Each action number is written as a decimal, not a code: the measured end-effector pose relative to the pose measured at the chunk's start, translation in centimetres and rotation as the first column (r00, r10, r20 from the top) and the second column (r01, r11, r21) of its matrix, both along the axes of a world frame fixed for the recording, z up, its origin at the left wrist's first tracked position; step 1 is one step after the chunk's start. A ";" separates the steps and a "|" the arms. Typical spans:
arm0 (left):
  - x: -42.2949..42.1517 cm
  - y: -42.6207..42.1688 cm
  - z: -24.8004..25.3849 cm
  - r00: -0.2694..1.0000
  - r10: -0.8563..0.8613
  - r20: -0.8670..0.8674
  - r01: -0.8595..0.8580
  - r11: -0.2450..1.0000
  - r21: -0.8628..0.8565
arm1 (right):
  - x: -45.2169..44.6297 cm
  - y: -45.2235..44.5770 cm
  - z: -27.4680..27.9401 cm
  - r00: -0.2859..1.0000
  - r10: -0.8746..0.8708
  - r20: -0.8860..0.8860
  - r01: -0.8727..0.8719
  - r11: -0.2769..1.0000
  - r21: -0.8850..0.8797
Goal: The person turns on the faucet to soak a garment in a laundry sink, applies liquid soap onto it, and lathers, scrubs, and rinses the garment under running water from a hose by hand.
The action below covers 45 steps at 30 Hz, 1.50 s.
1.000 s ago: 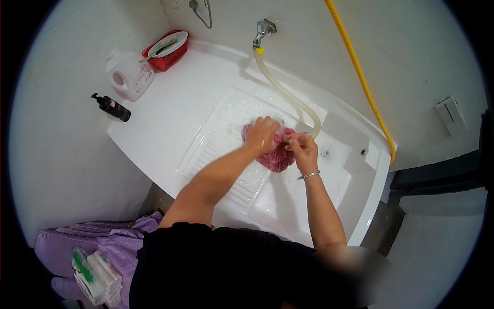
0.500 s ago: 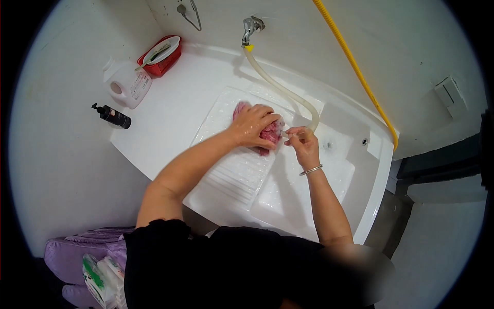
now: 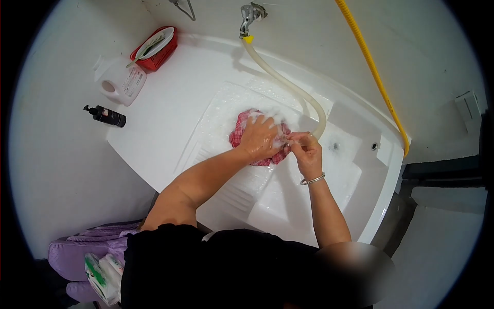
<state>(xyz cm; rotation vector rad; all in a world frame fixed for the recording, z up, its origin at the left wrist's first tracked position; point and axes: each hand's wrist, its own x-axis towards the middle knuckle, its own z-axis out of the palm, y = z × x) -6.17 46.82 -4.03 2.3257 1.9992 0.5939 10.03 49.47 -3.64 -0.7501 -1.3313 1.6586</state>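
A wet pink-red cloth (image 3: 238,135) lies bunched on the sink's ribbed washboard (image 3: 226,198), with white suds over its upper part. My left hand (image 3: 261,139) presses down on the cloth from above, palm down with the fingers spread. At the cloth's right edge, my right hand (image 3: 307,154) has thumb and fingers pinched together; what they pinch is too small to name. A bracelet circles the right wrist.
A pale hose (image 3: 288,85) runs from the tap (image 3: 250,18) into the white sink (image 3: 378,193). At the left stand a black pump bottle (image 3: 109,116), a pale jug (image 3: 123,82) and a red basket (image 3: 163,55). A yellow hose (image 3: 373,72) hangs on the right.
My left hand gripped the bunched cloth half a second ago; now it lies flatter, and the cloth is more spread out with more suds. My right hand stays pinched at the cloth's right side.
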 end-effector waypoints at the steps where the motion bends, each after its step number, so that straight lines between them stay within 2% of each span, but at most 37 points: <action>1: -0.3 0.8 0.1 1.000 -0.003 0.015 0.003 1.000 -0.029 | -0.2 0.1 0.0 1.000 -0.020 -0.023 0.020 1.000 -0.021; 3: -0.4 2.8 0.1 0.999 -0.005 0.038 0.007 0.998 -0.056 | -0.4 0.3 -0.1 1.000 -0.025 -0.006 0.025 1.000 -0.007; 5: -0.5 5.0 0.1 0.996 0.084 -0.008 -0.081 0.918 -0.388 | -0.3 0.4 -0.2 0.999 -0.032 0.010 0.032 0.999 0.021; 9: -0.9 6.7 -0.1 0.982 0.186 0.021 -0.160 0.895 -0.416 | 0.3 -0.2 0.8 0.998 -0.037 0.048 0.034 0.998 0.053; 11: -0.7 6.4 0.9 0.937 0.317 0.148 -0.215 0.856 -0.470 | 1.0 -0.4 1.5 0.996 -0.053 0.073 0.047 0.996 0.074; 12: -0.7 5.9 1.2 0.939 0.312 0.146 -0.214 0.861 -0.461 | 1.7 -0.6 1.5 0.995 -0.046 0.083 0.041 0.997 0.066; 14: -0.8 4.1 2.1 0.953 0.290 -0.088 -0.303 0.895 -0.327 | 2.6 -1.1 1.6 0.995 -0.049 0.083 0.045 0.998 0.051; 15: -1.0 3.1 2.7 0.954 0.283 -0.097 -0.299 0.897 -0.326 | 3.0 -1.4 1.6 0.994 -0.049 0.094 0.044 0.998 0.055; 17: -1.4 0.9 4.4 0.951 0.301 -0.072 -0.297 0.820 -0.489 | 3.2 -1.7 1.8 0.994 -0.058 0.094 0.053 0.997 0.056; 18: -1.4 -0.6 4.0 0.953 0.293 -0.083 -0.295 0.821 -0.489 | 2.9 -1.9 1.8 0.996 -0.052 0.079 0.047 0.997 0.061; 20: -1.1 -3.4 2.3 0.990 0.139 0.000 -0.137 0.974 -0.179 | 2.2 -2.3 1.5 0.997 -0.053 0.055 0.050 0.997 0.057; 21: -0.7 -4.2 1.6 0.991 0.131 -0.007 -0.130 0.974 -0.184 | 1.7 -2.4 1.2 0.998 -0.056 0.014 0.055 0.996 0.074; 23: 0.0 -5.2 0.5 0.999 0.008 0.034 -0.011 0.997 0.072 | 0.8 -2.7 0.4 0.999 -0.033 -0.013 0.034 0.998 0.060; 26: 1.1 -4.6 -0.3 0.993 -0.041 0.108 0.027 0.991 0.129 | -0.2 -3.2 -0.2 1.000 -0.006 -0.010 0.007 0.997 0.083; 28: 0.9 -3.3 -0.1 0.998 -0.016 0.066 0.010 0.995 0.097 | -0.3 -3.0 -0.6 1.000 0.017 0.021 -0.017 1.000 0.019; 30: 0.1 -1.2 0.0 0.999 -0.033 -0.009 0.031 0.981 -0.190 | -0.5 -2.5 -1.0 0.999 0.008 -0.043 -0.006 0.999 0.040; 33: -0.4 2.4 0.4 0.995 -0.031 -0.092 0.002 0.955 -0.298 | -0.8 -1.3 -0.6 0.996 -0.078 -0.044 0.082 0.992 0.099; 37: -1.0 5.6 -0.1 0.997 0.068 0.043 -0.049 0.938 -0.344 | 0.1 -0.4 -0.2 0.999 -0.047 0.016 0.046 0.998 0.054; 39: -1.0 6.1 1.4 0.979 0.191 0.077 -0.129 0.860 -0.495 | 0.3 -1.0 0.1 0.997 -0.072 -0.019 0.073 0.994 0.079; 43: -1.5 5.9 2.6 0.954 0.290 0.074 -0.239 0.887 -0.394 | 1.8 -2.2 0.7 0.995 -0.094 0.031 0.090 0.991 0.100; 45: -2.2 4.2 5.4 0.994 0.109 -0.013 -0.110 0.993 -0.047 | 2.3 -2.5 1.1 0.993 -0.091 0.080 0.083 0.992 0.099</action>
